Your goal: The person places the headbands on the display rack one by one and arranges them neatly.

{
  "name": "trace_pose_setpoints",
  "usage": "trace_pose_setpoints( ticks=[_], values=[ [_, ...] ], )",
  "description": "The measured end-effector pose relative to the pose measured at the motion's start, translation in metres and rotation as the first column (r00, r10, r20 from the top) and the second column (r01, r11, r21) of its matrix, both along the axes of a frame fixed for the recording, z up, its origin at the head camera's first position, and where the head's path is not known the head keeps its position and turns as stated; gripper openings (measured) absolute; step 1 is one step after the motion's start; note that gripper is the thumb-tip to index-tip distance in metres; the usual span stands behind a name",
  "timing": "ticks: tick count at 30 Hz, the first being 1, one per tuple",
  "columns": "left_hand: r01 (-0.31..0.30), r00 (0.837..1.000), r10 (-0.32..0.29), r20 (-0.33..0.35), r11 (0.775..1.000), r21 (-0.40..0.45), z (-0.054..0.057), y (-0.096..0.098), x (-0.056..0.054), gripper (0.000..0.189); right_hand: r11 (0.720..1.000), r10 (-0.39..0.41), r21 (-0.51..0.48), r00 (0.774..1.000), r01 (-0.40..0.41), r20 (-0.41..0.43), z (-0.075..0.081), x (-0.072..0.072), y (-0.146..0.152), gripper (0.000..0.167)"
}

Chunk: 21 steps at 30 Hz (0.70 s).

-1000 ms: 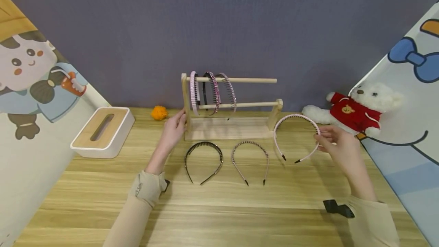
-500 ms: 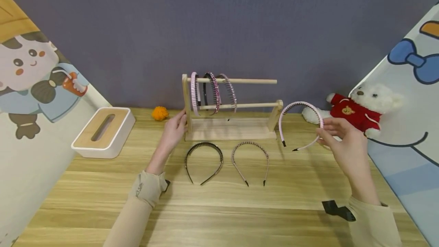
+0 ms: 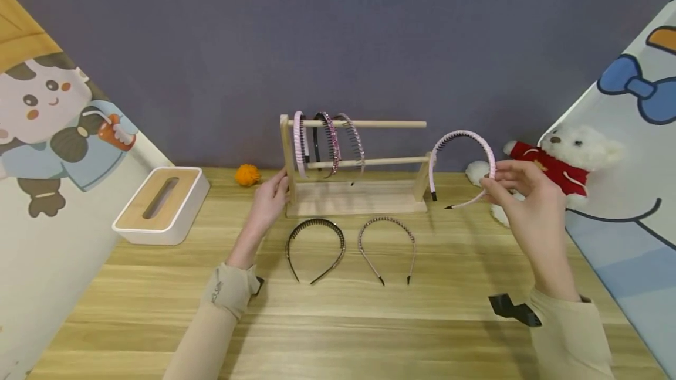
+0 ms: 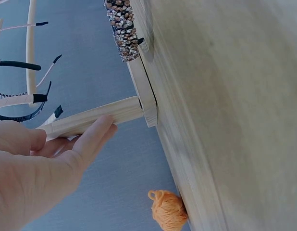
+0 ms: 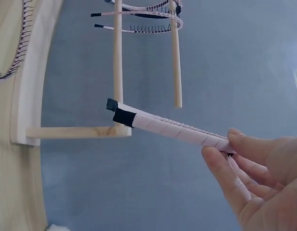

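Observation:
In the head view, my right hand (image 3: 528,198) pinches a pale pink toothed headband (image 3: 465,136) by its side, holding it up just right of the wooden rack (image 3: 356,197). Thumb and fingertips meet on the pink band (image 5: 172,130) in the right wrist view, its black-tipped ends pointing away from the hand. Fairly straight fingers of my left hand (image 3: 268,199) rest against the outer side of the rack's left post (image 4: 91,119). A light pink headband (image 3: 297,145), a glittery pink one (image 3: 333,145) and a pale beaded one (image 3: 357,139) hang over the rack's bars with a black one.
A black headband (image 3: 315,223) and a beaded pink one (image 3: 387,220) lie on the table before the rack. An orange yarn ball (image 3: 247,175) and a tissue box (image 3: 164,204) stand left. At right sits a white teddy bear (image 3: 581,151) in a red top.
My right hand has lifted the pale pink headband upward, away from the table, to about the height of the rack's lower bar. The left hand stays at the post.

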State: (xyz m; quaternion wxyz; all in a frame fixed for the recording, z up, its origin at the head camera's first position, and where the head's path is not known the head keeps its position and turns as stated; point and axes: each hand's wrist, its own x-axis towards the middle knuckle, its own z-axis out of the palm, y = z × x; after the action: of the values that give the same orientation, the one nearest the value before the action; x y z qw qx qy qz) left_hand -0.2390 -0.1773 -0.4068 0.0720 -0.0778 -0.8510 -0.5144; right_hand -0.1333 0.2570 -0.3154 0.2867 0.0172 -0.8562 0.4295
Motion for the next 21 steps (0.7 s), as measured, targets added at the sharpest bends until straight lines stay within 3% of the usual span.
trace_pose_setpoints(
  ticks=[14,21],
  values=[
    [0.004,1.0,-0.004,0.011,1.0,0.009,-0.002,-0.004,0.005,0.045,0.998,-0.001,-0.055,0.999,-0.001,-0.049,0.008,-0.024,-0.019,0.036],
    [0.003,1.0,-0.003,0.017,1.0,-0.002,-0.001,0.0,0.002,0.046,0.999,0.031,-0.033,0.992,-0.036,-0.125,0.013,-0.034,-0.025,0.036]
  ],
)
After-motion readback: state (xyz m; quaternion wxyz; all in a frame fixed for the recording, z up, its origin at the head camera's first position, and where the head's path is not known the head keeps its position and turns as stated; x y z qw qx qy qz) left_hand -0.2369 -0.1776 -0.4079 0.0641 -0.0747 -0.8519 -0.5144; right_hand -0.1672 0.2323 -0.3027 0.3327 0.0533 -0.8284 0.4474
